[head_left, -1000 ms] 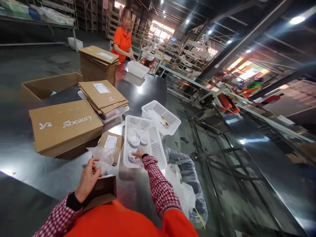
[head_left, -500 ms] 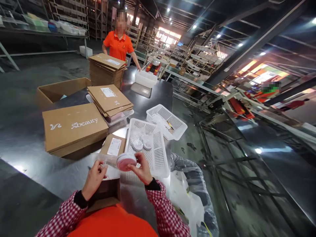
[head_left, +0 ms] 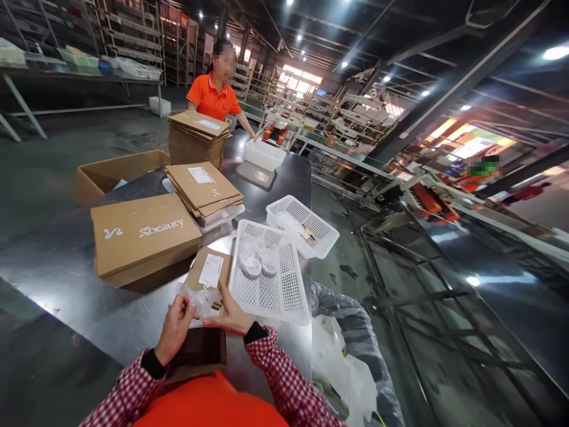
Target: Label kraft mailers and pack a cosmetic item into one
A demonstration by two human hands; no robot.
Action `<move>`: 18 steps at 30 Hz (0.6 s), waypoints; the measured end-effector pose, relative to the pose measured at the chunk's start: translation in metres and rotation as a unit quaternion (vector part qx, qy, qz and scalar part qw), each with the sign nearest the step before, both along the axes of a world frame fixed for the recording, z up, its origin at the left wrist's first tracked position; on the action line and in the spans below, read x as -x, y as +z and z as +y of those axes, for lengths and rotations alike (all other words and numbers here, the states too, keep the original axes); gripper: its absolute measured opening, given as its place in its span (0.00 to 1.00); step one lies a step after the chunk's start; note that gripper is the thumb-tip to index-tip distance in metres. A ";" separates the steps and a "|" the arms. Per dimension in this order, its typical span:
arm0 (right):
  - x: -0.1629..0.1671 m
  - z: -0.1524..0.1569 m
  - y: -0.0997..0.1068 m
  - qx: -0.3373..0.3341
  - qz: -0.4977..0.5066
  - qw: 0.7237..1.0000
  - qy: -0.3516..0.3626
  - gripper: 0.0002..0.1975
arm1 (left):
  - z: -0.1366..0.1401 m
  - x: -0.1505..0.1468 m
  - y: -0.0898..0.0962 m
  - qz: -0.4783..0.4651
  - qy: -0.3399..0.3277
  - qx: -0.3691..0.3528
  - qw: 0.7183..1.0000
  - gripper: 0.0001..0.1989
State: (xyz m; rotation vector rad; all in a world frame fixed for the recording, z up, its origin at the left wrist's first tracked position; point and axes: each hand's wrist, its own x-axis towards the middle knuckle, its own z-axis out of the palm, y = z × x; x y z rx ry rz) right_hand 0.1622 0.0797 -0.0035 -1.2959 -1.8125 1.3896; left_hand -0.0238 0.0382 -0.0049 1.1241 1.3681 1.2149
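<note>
My left hand point(head_left: 175, 329) is closed on a clear bubble-wrap bag point(head_left: 202, 300), pinching its left side. My right hand point(head_left: 231, 315) is at the bag's other side, thumb below and forefinger raised, with the plastic between them. The round pink-and-white container seen earlier does not show; whether it is inside the bag I cannot tell. Just beyond lies a cardboard box point(head_left: 198, 268) with a white label point(head_left: 211, 270). An open brown carton point(head_left: 202, 350) is below my hands. To the right, a white perforated basket point(head_left: 291, 296) holds wrapped round containers point(head_left: 252, 267).
A second white basket point(head_left: 326, 237) holds small slim items. Flat cardboard stacks point(head_left: 142, 237) stand at left on the metal table point(head_left: 137, 314). A plastic-lined bin point(head_left: 377, 344) is by the table's right edge. A co-worker in orange point(head_left: 213, 98) touches a white basket point(head_left: 264, 155) at the far end.
My right hand has moved left to the bubble-wrap bag, and the round container it held is out of sight. My left hand still grips the bag. The view has shifted slightly.
</note>
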 end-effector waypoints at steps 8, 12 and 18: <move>0.020 0.023 -0.004 -0.036 0.023 0.996 -0.082 0.07 | -0.003 0.003 -0.005 0.055 0.091 -0.027 0.994 0.39; 0.001 0.037 0.021 -0.084 0.075 0.992 -0.058 0.04 | -0.003 0.007 0.006 0.041 0.112 0.006 0.993 0.53; 0.010 0.018 0.044 -0.233 -0.128 0.962 0.052 0.23 | -0.001 -0.001 0.012 -0.187 -0.020 0.040 0.981 0.32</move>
